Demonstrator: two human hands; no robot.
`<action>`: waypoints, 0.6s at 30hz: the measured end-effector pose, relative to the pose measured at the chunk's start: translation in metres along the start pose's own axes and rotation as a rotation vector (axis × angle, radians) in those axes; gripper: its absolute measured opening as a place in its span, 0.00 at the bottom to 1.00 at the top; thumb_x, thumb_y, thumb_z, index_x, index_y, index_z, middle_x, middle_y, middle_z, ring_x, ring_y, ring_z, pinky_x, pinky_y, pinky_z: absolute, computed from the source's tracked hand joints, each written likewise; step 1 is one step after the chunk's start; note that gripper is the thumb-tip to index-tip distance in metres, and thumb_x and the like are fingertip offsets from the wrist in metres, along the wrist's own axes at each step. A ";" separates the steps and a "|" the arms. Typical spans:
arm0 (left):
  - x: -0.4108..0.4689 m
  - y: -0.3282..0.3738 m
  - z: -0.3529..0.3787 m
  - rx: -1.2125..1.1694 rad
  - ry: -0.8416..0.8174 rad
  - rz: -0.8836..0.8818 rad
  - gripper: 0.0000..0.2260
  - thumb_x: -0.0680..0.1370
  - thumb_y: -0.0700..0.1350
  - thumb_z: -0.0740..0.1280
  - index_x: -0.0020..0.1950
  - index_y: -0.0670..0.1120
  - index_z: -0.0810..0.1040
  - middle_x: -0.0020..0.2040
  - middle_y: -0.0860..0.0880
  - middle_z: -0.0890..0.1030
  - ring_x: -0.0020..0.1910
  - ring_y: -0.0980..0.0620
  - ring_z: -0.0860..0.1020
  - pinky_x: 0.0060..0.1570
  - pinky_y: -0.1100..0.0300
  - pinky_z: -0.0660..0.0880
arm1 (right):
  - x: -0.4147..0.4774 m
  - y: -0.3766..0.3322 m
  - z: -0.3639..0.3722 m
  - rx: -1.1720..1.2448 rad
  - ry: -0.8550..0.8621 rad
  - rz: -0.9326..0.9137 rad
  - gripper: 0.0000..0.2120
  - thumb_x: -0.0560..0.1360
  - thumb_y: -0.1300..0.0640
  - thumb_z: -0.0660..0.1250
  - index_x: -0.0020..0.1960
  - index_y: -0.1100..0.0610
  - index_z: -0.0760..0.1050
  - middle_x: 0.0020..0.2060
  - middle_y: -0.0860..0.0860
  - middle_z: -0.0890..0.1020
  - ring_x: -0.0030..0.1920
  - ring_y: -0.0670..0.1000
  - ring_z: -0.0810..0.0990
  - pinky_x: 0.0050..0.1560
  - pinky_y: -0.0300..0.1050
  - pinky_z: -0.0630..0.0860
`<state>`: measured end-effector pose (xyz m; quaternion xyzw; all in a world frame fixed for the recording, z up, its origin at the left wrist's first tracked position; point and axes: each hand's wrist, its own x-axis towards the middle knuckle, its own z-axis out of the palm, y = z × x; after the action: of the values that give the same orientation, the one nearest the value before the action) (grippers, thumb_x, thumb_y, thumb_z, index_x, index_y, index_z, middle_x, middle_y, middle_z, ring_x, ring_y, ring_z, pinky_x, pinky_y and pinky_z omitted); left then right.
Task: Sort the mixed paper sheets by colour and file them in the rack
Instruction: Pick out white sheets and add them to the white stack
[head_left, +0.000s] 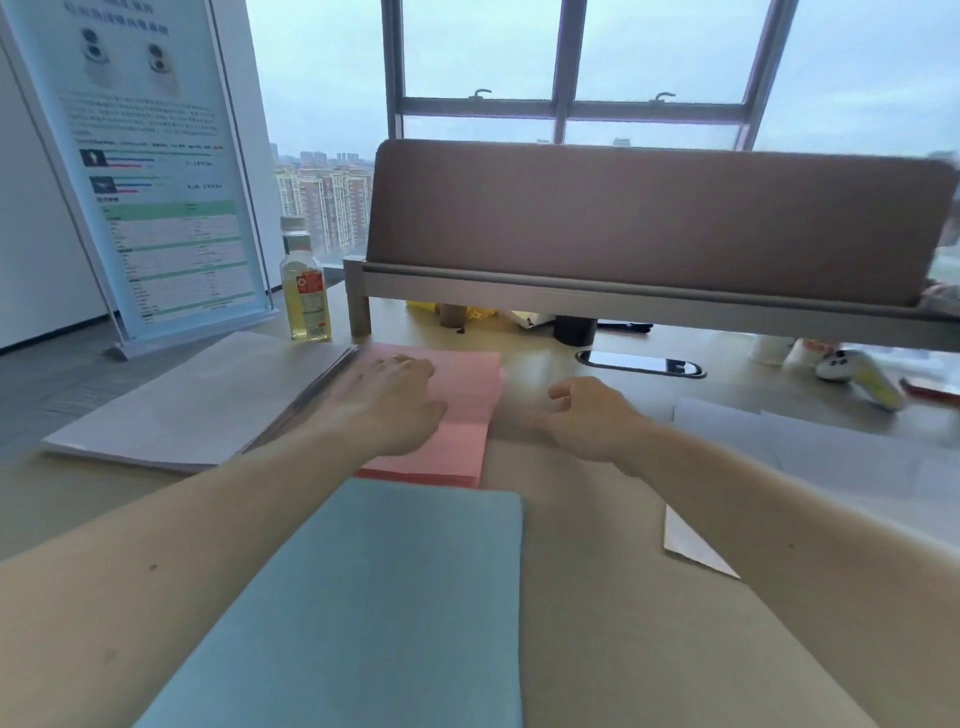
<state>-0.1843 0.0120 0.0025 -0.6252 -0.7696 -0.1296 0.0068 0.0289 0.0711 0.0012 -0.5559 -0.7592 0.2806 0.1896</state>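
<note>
We see the left hand (400, 400) lying palm down on the pink stack (462, 447), fingers spread & fairly straight, pressing the top sheet, not curled round anything. The pink stack sits mid-desk, its far right corner slightly fanned, w/ its near edge just beyond the blue stack (374, 597). The blue stack lies closest to us, partly under the left forearm, edges squared up.

The right hand (587, 415) is just to the right of the pink stack, apart from it. Its fingers are loosely curled & it holds nothing. It is a bit blurred, so we can't tell whether it touches the desk (597, 597) or hovers just above.

To the left, the white stack (197, 400) lies at an angle, its right edge just beside the pink stack. On the right side, loose white sheets (831, 452) overlap each other, & one paper corner (691, 545) pokes out below the right forearm.

Further back: a bottle (305, 291) of yellowish liquid stands upright near the white stack's far corner, beside a leaning display board (150, 171). A brown divider panel (649, 218) runs across the desk's far side on a raised grey base, w/ a black cup (574, 330) under it. A cable port (639, 362) is set in the desktop near there, & a white game controller (857, 374) lies far right.
</note>
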 end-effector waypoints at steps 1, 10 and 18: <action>-0.004 0.022 -0.004 -0.015 -0.020 0.041 0.22 0.82 0.56 0.61 0.73 0.48 0.71 0.73 0.46 0.73 0.72 0.43 0.69 0.70 0.48 0.68 | -0.012 0.011 -0.016 -0.035 0.006 0.002 0.29 0.78 0.44 0.67 0.73 0.58 0.68 0.68 0.55 0.74 0.64 0.57 0.75 0.64 0.50 0.74; -0.062 0.230 0.008 -0.112 -0.289 0.332 0.26 0.82 0.59 0.61 0.77 0.49 0.66 0.75 0.49 0.70 0.72 0.47 0.70 0.69 0.55 0.67 | -0.149 0.174 -0.167 -0.211 0.108 0.267 0.32 0.78 0.38 0.64 0.76 0.54 0.65 0.73 0.52 0.70 0.70 0.55 0.71 0.68 0.48 0.68; -0.089 0.335 0.058 -0.527 -0.429 0.042 0.16 0.77 0.54 0.72 0.54 0.44 0.75 0.48 0.48 0.76 0.46 0.48 0.77 0.48 0.58 0.74 | -0.225 0.275 -0.190 -0.261 0.152 0.347 0.37 0.76 0.32 0.61 0.77 0.52 0.62 0.74 0.52 0.68 0.73 0.55 0.66 0.72 0.51 0.65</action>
<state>0.1670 0.0008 -0.0048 -0.6341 -0.6806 -0.1892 -0.3144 0.4159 -0.0404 -0.0225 -0.7173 -0.6657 0.1658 0.1219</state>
